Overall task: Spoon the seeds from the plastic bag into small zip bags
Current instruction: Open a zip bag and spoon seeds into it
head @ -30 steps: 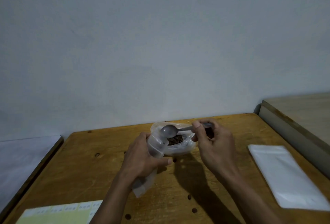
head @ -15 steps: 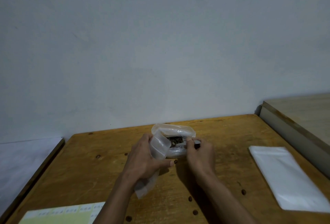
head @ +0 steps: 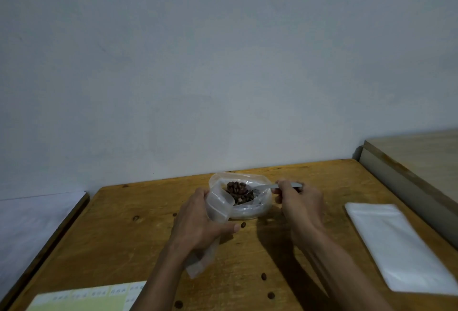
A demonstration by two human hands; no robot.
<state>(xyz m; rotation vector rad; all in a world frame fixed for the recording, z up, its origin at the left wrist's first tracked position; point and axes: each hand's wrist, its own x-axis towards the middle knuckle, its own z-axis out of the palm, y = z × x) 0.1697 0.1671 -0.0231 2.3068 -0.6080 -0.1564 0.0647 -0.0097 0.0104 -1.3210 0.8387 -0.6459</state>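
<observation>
The right hand (head: 301, 201) pinches a spoon (head: 270, 186) whose bowl dips among the seeds (head: 239, 191) in the plastic bag (head: 255, 207), near the tabletop's far edge; the left hand (head: 198, 221) grips a small zip bag (head: 216, 207) touching it; loose white bags (head: 401, 243) lie by the right edge

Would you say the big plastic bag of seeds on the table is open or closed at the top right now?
Open: the plastic bag has its mouth spread wide, the seeds lie bare inside, and the spoon reaches in.
</observation>
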